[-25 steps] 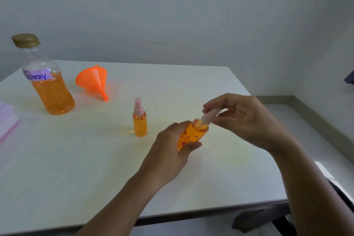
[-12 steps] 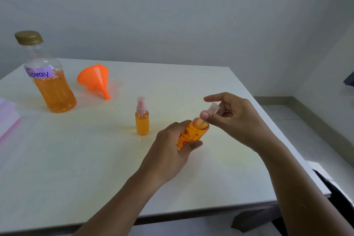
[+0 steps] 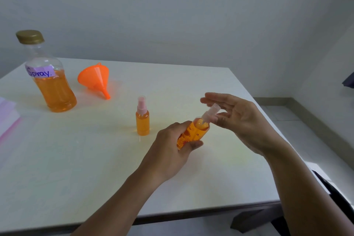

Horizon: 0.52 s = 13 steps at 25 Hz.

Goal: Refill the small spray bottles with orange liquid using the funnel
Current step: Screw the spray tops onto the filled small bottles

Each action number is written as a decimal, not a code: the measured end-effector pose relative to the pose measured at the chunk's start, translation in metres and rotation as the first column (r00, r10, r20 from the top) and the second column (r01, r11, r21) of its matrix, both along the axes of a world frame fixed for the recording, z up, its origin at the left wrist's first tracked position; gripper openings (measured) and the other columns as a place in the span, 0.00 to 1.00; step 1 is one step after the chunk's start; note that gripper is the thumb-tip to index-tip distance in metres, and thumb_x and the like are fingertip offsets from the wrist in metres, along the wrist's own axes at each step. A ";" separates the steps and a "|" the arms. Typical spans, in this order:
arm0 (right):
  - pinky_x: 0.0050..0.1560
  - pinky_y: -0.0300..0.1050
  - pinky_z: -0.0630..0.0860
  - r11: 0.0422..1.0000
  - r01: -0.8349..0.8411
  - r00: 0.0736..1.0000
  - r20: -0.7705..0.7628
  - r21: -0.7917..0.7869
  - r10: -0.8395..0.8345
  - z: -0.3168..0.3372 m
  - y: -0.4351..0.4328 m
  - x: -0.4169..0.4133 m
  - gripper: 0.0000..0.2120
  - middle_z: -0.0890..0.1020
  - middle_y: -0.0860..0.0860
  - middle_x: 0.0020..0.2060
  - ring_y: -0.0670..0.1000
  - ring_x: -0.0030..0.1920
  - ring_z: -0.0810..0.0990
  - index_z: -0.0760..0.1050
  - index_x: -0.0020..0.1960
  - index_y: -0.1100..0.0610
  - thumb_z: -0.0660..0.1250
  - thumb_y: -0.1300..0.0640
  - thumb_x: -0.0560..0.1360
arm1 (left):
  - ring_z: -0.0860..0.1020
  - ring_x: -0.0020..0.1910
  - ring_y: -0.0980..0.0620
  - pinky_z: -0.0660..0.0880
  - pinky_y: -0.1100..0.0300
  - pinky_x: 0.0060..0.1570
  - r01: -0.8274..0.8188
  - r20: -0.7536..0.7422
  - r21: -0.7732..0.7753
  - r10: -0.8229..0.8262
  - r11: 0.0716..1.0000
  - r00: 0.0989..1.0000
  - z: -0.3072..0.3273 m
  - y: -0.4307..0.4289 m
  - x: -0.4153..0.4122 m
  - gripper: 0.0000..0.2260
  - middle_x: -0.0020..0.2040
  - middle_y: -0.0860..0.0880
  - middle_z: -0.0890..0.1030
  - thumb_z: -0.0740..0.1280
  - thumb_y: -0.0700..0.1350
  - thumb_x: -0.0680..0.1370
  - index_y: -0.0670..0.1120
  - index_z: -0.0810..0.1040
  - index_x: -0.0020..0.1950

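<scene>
My left hand [image 3: 170, 151] grips a small patterned spray bottle [image 3: 193, 132] full of orange liquid, tilted to the right above the table. Its clear pump head [image 3: 210, 113] sits on the neck. My right hand [image 3: 237, 119] is beside the pump head with fingers spread, the thumb near its base and holding nothing. A second small spray bottle [image 3: 142, 119], filled orange with a pink pump, stands upright to the left. The orange funnel [image 3: 95, 80] lies on its side farther back. The large bottle [image 3: 49, 78] labelled "Spray", gold-capped and about half full, stands at the back left.
The white table [image 3: 76, 159] ends in a front edge near me and a right edge beside my right arm. A pink and white stack [image 3: 7, 115] lies at the left edge. The grey wall runs behind; tiled floor shows at the right.
My right hand was pinching and turning the pump head; now its fingers have opened and let go. The left hand keeps the bottle in the same place.
</scene>
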State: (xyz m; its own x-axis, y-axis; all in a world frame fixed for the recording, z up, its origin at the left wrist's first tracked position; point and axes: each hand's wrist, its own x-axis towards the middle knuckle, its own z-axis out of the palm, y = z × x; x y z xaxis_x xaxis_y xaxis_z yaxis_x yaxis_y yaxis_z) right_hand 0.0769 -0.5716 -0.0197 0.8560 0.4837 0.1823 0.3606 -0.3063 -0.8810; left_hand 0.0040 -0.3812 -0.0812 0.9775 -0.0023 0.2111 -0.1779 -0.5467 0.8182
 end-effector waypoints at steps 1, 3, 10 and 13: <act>0.62 0.49 0.80 0.994 -0.047 0.998 -0.046 0.099 0.051 0.000 -0.001 -0.001 0.23 0.86 0.49 0.58 0.49 0.63 0.83 0.79 0.66 0.53 0.74 0.54 0.71 | 0.77 0.49 0.56 0.69 0.72 0.44 0.001 -0.005 0.003 -0.001 1.000 1.000 0.000 0.000 0.000 0.19 0.51 0.56 0.79 0.67 0.59 0.75 0.57 0.74 0.65; 0.59 0.49 0.82 0.982 -0.030 0.997 -0.062 0.186 0.042 -0.003 0.002 -0.002 0.19 0.88 0.54 0.52 0.53 0.57 0.86 0.82 0.61 0.56 0.74 0.57 0.69 | 0.77 0.49 0.56 0.68 0.73 0.44 -0.003 -0.013 0.007 0.003 1.000 1.000 0.000 0.000 0.000 0.20 0.52 0.56 0.79 0.67 0.59 0.75 0.57 0.73 0.65; 0.58 0.48 0.83 0.969 -0.056 0.990 -0.112 0.242 0.085 0.004 0.010 0.008 0.21 0.88 0.57 0.50 0.56 0.54 0.87 0.81 0.61 0.59 0.74 0.58 0.69 | 0.77 0.53 0.56 0.73 0.69 0.52 0.029 -0.031 -0.032 -0.030 0.999 0.999 0.008 0.005 0.004 0.22 0.57 0.57 0.80 0.65 0.60 0.75 0.57 0.73 0.68; 0.58 0.49 0.82 0.951 -0.106 0.969 -0.183 0.292 0.164 0.003 0.007 0.009 0.19 0.87 0.59 0.52 0.57 0.56 0.85 0.80 0.62 0.61 0.72 0.61 0.71 | 0.78 0.57 0.54 0.77 0.55 0.60 0.117 -0.120 -0.103 -0.129 0.988 0.984 0.007 0.008 0.006 0.23 0.58 0.58 0.80 0.64 0.62 0.75 0.57 0.72 0.69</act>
State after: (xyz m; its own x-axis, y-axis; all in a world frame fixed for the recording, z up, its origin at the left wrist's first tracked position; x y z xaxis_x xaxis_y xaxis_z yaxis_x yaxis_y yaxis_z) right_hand 0.0859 -0.5644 -0.0172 0.8191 0.5521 0.1555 0.1864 0.0001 -0.9825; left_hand 0.0102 -0.3733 -0.0740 0.9897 -0.1103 0.0917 -0.1317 -0.4455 0.8856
